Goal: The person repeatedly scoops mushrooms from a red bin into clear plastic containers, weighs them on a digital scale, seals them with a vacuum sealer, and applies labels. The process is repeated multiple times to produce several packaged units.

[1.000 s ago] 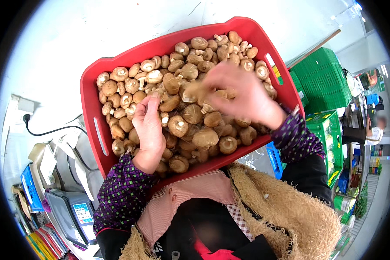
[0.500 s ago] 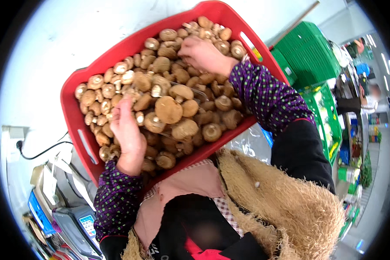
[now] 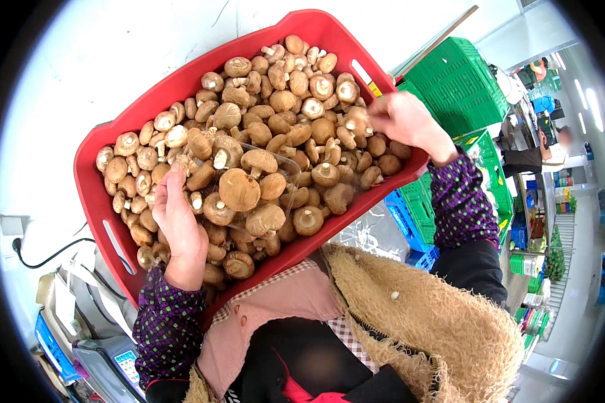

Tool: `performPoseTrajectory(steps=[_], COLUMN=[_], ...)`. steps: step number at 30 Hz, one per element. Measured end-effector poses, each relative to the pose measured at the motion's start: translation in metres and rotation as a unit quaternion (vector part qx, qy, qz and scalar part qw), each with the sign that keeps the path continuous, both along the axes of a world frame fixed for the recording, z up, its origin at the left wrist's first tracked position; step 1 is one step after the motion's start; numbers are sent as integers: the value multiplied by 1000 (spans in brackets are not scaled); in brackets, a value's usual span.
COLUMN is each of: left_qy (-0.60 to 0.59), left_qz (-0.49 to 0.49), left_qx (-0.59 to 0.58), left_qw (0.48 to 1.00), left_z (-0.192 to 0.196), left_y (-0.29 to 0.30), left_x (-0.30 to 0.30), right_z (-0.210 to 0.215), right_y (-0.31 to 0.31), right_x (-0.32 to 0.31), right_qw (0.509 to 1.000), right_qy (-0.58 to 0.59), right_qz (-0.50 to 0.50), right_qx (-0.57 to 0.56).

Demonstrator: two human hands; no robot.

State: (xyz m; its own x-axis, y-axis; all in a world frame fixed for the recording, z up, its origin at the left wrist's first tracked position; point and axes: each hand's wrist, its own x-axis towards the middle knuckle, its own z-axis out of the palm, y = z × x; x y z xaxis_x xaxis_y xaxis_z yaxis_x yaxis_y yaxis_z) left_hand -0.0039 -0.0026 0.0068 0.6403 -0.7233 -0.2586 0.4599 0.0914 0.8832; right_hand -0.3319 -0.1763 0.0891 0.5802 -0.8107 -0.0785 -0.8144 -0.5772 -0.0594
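A large red crate [image 3: 124, 127], set at a tilt before me, is full of brown mushrooms [image 3: 282, 101] with pale stems. Amid them sits a clear plastic tray [image 3: 293, 168] heaped with larger mushrooms; its walls only partly show. My left hand [image 3: 183, 232] is over the crate's left part, thumb and fingers closed beside the tray's left side. What they pinch is hidden among the mushrooms there. At the crate's right end, my right hand [image 3: 410, 124] has its fingertips closed on a mushroom [image 3: 358, 121], slightly blurred.
Green crates [image 3: 454, 80] are stacked beyond the right end, with a wooden pole [image 3: 444, 37] leaning there. Blue crates [image 3: 413, 225] stand lower right. A scale [image 3: 111, 356] and a black cable [image 3: 54, 243] lie at left. Another person [image 3: 551, 153] stands far right.
My right hand has moved right, from the crate's upper middle to its right end, and now grips a mushroom. The left hand keeps its place beside the tray. The whole view has shifted slightly.
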Motion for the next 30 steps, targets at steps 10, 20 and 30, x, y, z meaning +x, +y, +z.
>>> performPoseTrajectory(steps=[10, 20, 30], left_qy=[1, 14, 15], left_qz=[17, 15, 22], left_qx=[-26, -29, -46], left_qw=[1000, 999, 999], left_z=[-9, -4, -10], left_y=[-3, -2, 0], left_x=[1, 1, 2], right_z=[-76, -4, -8], right_y=[-76, 43, 88], right_x=[74, 159, 185], right_qw=[993, 903, 822], right_qy=[-18, -330, -266], right_qz=[61, 276, 476], right_qx=[-95, 7, -162])
